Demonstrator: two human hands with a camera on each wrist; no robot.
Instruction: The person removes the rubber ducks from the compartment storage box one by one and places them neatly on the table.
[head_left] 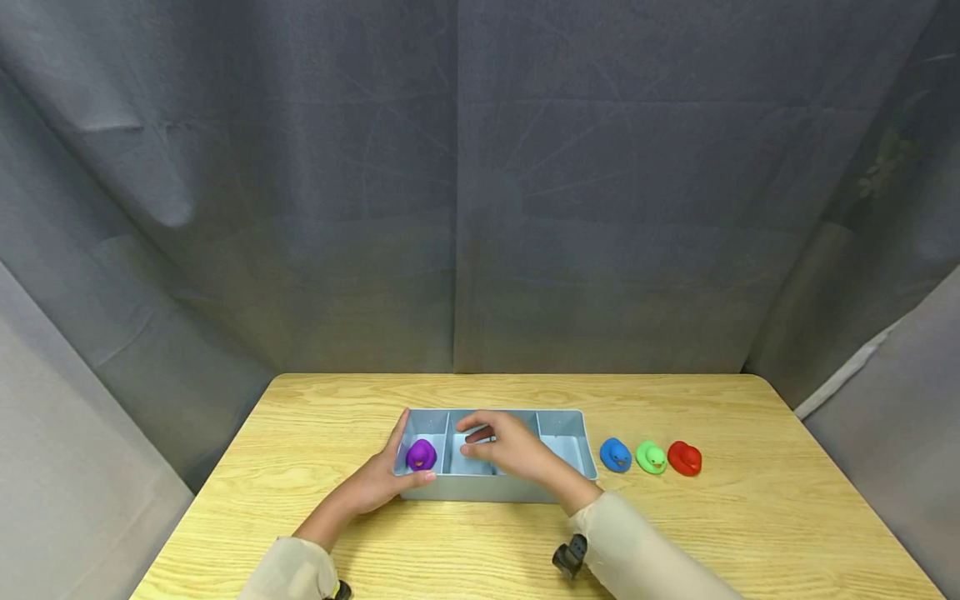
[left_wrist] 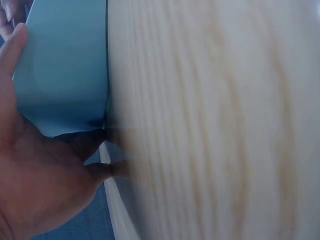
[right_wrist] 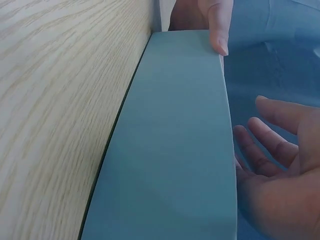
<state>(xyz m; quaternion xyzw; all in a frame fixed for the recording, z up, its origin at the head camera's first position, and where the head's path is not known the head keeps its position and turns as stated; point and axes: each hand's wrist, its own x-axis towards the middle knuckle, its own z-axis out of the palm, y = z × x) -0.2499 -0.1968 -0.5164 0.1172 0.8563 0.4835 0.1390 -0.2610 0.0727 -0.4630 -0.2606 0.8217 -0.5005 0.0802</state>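
Observation:
A grey-blue divided box (head_left: 498, 488) lies lengthwise on the table. My left hand (head_left: 375, 482) grips its left end, with the thumb on the front wall and the fingers along the end; the left wrist view shows this hand (left_wrist: 45, 175) against the box's corner. In the leftmost compartment sits a purple rubber duck (head_left: 422, 455). My right hand (head_left: 508, 447) hovers over the middle compartments, fingers loosely bent and apart from the thumb. Nothing shows between the fingers of that hand (right_wrist: 280, 165) in the right wrist view. It partly hides the dividers.
Right of the box, a blue duck (head_left: 616, 455), a green duck (head_left: 651, 457) and a red duck (head_left: 685, 458) stand in a row on the wooden table (head_left: 780, 533). Grey curtains (head_left: 600, 208) hang behind the table and at both sides.

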